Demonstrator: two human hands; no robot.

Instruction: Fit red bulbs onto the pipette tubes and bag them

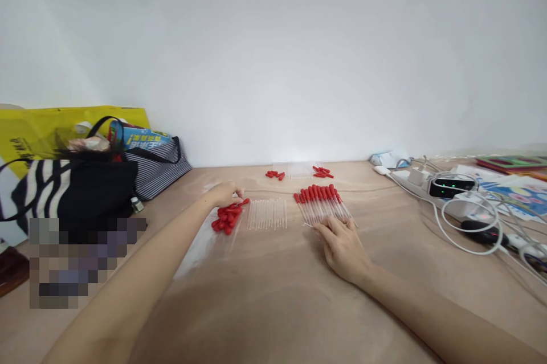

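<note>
My left hand (228, 193) is at a pile of red bulb caps (226, 220) on a clear plastic sheet, its fingers curled and pinched near one red cap at the pile's right edge. My right hand (342, 241) rests at the lower ends of a row of clear tubes topped with red caps (318, 194), thumb and fingers together on a thin clear tube. Between the hands lies a row of clear tubes without caps (268, 214).
Small groups of red caps (274, 175) and more clear tubes (300, 170) lie near the wall. Black bag (98, 187) and striped bag (160, 167) stand left. A power strip (412, 182), white cables, black device (453, 187) and papers (508, 193) lie right.
</note>
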